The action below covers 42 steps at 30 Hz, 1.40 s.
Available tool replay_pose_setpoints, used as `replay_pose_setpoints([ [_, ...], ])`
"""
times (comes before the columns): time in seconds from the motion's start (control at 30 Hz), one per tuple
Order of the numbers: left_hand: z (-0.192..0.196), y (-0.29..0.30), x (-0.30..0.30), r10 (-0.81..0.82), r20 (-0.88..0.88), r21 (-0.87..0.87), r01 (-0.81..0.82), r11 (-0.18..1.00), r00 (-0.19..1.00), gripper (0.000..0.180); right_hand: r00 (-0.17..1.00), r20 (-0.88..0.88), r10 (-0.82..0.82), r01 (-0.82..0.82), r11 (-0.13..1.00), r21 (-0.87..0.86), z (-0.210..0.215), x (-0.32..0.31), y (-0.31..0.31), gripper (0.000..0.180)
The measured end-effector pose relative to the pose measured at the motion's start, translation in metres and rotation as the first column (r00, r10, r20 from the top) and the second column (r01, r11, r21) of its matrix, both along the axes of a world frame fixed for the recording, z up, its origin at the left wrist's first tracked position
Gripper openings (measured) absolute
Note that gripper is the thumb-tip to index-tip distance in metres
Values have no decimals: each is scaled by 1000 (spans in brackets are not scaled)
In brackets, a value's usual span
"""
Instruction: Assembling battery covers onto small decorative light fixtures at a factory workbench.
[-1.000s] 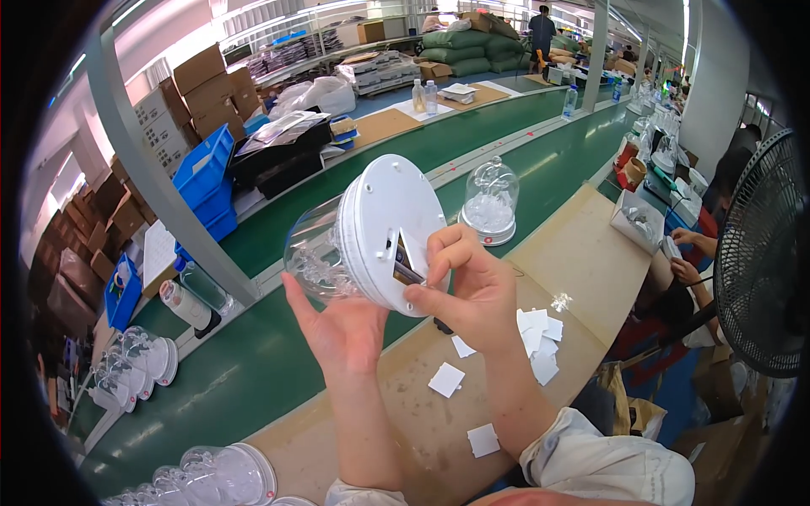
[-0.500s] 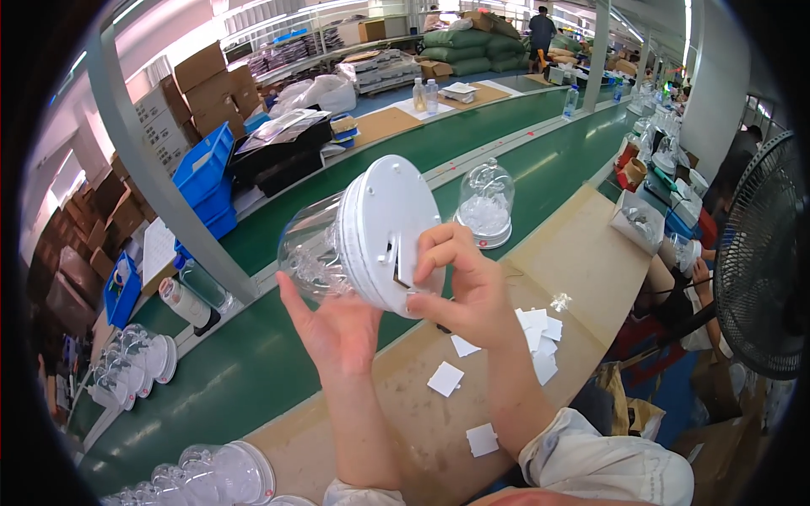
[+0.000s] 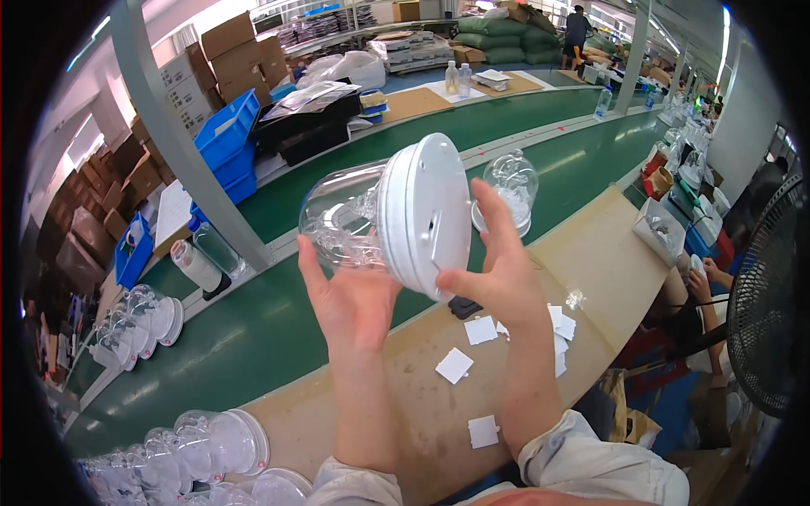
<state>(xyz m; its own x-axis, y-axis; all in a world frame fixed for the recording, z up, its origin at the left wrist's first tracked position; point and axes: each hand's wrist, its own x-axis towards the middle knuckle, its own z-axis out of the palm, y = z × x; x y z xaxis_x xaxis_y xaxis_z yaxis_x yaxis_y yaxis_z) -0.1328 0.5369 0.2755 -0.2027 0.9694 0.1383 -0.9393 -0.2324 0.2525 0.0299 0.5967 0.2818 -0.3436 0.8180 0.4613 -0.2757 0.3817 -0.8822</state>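
A clear dome on a round white base (image 3: 426,215) is held tilted, its flat underside facing right. My left hand (image 3: 359,304) cups it from below, fingers mostly hidden behind the dome and thumb up along its side. On the underside a small dark slot and a panel edge show. My right hand (image 3: 502,270) is beside the base, thumb touching its lower part, index finger stretched up and clear of it. Several square white plastic covers (image 3: 455,365) lie on the brown table (image 3: 396,401) below. A small black object (image 3: 463,307) lies just under the right thumb.
Another dome (image 3: 510,190) stands on the green conveyor (image 3: 278,354) behind. Rows of domes lie at the lower left (image 3: 228,443) and farther left (image 3: 152,316). Bottles (image 3: 200,266) stand by a post. At right are a white box (image 3: 660,232), a black fan (image 3: 768,304) and a co-worker's hands (image 3: 704,278).
The right fingers have come off the white cover on the base and spread apart; the cover now sits flatter. The dome has turned slightly, and the whole view has shifted.
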Motion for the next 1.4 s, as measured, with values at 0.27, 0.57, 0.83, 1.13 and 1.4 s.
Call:
replay_pose_setpoints([
  [0.27,7,-5,5,-16,37,89,13,996,999,87,969,-170,178,-199,974,-111,5,3,-6,142],
  [0.57,9,-11,-2,17,35,142,-21,990,999,87,935,-199,293,-299,954,-4,1,-4,-7,132],
  [0.83,1,-13,-18,243,-67,57,-239,969,968,80,992,124,19,-21,1000,19,-6,5,-5,112],
  [1.13,-37,28,-48,630,-767,441,-814,379,-123,109,981,-184,-57,56,998,-10,1,12,6,55],
  [1.4,-100,49,-68,422,-896,352,-800,485,-138,121,990,-121,71,-65,996,52,-1,14,1,56],
])
